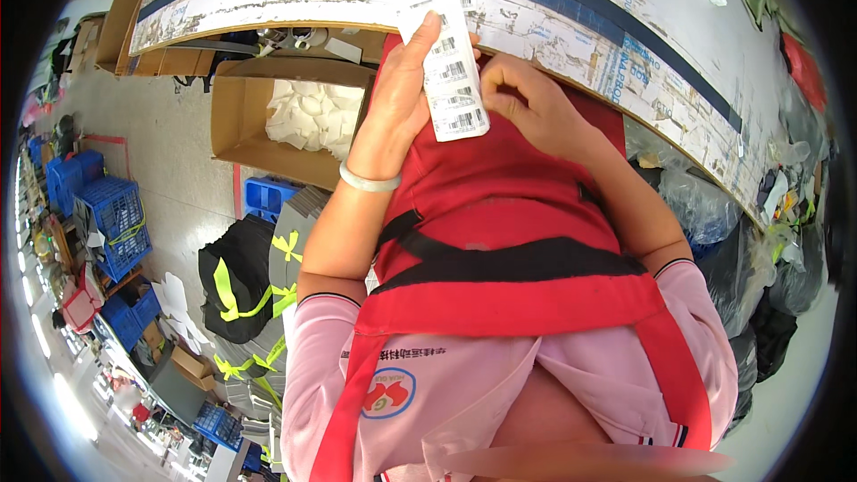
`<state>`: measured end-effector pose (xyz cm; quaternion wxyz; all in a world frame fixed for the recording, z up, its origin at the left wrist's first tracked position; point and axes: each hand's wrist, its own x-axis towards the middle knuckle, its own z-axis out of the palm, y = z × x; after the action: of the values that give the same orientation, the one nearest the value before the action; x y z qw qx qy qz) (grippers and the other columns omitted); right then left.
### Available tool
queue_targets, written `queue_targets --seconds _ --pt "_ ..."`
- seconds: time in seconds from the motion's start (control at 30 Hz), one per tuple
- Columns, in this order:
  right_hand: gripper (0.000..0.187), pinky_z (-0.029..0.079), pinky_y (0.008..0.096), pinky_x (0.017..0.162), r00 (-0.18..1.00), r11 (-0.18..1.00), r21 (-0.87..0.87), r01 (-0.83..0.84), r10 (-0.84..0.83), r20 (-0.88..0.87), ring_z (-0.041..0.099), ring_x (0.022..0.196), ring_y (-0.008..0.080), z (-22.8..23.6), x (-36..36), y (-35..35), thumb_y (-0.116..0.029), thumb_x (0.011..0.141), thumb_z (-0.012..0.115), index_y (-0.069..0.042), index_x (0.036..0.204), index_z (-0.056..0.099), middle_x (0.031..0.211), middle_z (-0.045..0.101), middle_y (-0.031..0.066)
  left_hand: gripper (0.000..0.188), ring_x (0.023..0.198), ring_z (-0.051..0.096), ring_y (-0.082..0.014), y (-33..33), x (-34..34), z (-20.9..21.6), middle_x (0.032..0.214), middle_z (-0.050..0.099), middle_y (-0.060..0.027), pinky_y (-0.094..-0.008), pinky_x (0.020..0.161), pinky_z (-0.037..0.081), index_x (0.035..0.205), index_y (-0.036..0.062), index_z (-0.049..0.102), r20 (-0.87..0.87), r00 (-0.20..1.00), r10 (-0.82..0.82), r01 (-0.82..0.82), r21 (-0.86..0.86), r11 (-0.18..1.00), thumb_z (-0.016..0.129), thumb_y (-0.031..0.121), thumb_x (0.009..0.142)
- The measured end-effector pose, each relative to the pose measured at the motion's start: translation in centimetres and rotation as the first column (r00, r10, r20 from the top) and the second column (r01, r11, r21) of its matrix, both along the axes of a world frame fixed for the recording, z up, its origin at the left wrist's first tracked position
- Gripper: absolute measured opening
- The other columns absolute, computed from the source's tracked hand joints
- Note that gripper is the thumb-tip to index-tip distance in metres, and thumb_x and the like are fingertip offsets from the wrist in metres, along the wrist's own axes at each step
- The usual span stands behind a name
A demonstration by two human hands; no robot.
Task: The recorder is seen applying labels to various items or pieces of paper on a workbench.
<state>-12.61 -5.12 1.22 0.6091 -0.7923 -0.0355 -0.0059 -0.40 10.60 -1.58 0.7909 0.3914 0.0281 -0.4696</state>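
A long white strip of barcode labels (458,94) hangs in front of my red apron (500,187), its upper part reaching over the worktable's edge. My left hand (402,85) is closed around the strip, thumb lying on its front face and fingertips showing at the far side. Beside the strip's right edge, my right hand (536,107) is curled, with thumb and index finger bent together. Whether a small thing sits in that pinch is too small to tell. A pale bangle (369,181) circles my left wrist.
The worn white worktable (375,0) with blue tape spans the top. Below its left part stands a cardboard box (245,116) holding white pieces (312,116). Dark bundles tied with neon ribbon (237,277) and blue crates (116,223) lie left; plastic bags (701,205) crowd the right.
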Motion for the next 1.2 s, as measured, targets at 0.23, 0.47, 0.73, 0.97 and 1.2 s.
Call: queue_targets --seconds 0.23,0.47,0.73,0.97,1.2 --pt "0.009 0.047 0.0348 0.073 0.892 0.903 0.099 -0.419 0.429 -0.141 0.057 0.079 0.0237 1.6 -3.1 2.6 -0.009 0.091 0.057 -0.004 0.086 0.052 0.086 0.053 0.0093 0.048 0.085 0.066 -0.0235 4.9 7.1 -2.0 0.098 0.069 -0.0141 -0.0363 0.08 0.056 0.115 -0.0051 0.059 -0.186 0.949 0.254 -0.285 -0.168 0.944 0.049 0.04 0.1" --pt "0.01 0.049 0.0267 0.065 0.975 0.98 -0.121 0.159 -0.176 -0.14 0.058 0.068 0.011 2.6 5.3 -4.3 -0.009 0.097 0.048 -0.004 0.09 0.052 0.078 0.058 0.0041 0.044 0.075 0.069 -0.0198 4.3 10.4 1.4 0.09 0.07 -0.0153 -0.0325 0.067 0.058 0.109 -0.0035 0.063 0.246 0.964 0.101 -0.169 0.275 0.947 0.055 0.038 0.097" --pt "0.014 0.049 0.0297 0.068 0.926 0.761 -0.528 0.378 -0.314 0.212 0.061 0.07 0.0173 0.3 18.9 -11.6 -0.018 0.095 0.056 -0.004 0.097 0.058 0.082 0.062 0.0078 0.033 0.079 0.064 -0.0141 -0.1 16.1 2.6 0.097 0.068 -0.0101 -0.0272 0.068 0.052 0.107 -0.0063 0.062 0.419 0.906 0.053 -0.21 0.339 0.917 0.07 0.021 0.089" --pt "0.022 0.048 0.0293 0.076 0.854 0.576 -0.631 0.52 -0.319 0.412 0.061 0.085 0.0188 -2.5 19.8 -13.1 -0.018 0.092 0.06 -0.009 0.111 0.065 0.095 0.065 0.0085 0.034 0.075 0.064 -0.0128 -1.7 19.6 1.0 0.091 0.069 -0.0088 -0.0258 0.066 0.051 0.106 -0.0055 0.064 0.527 0.847 -0.072 -0.225 0.479 0.849 0.073 0.021 0.087" --pt "0.017 0.049 0.0289 0.076 0.879 0.815 -0.341 0.469 -0.469 0.088 0.061 0.08 0.0173 -2.0 12.2 -10.1 -0.015 0.091 0.061 -0.006 0.103 0.067 0.093 0.067 0.0069 0.045 0.082 0.068 -0.0216 -2.5 20.0 0.0 0.094 0.071 -0.0169 -0.032 0.077 0.051 0.103 -0.0049 0.067 0.811 0.517 -0.275 -0.421 0.52 0.743 0.077 0.032 0.079"
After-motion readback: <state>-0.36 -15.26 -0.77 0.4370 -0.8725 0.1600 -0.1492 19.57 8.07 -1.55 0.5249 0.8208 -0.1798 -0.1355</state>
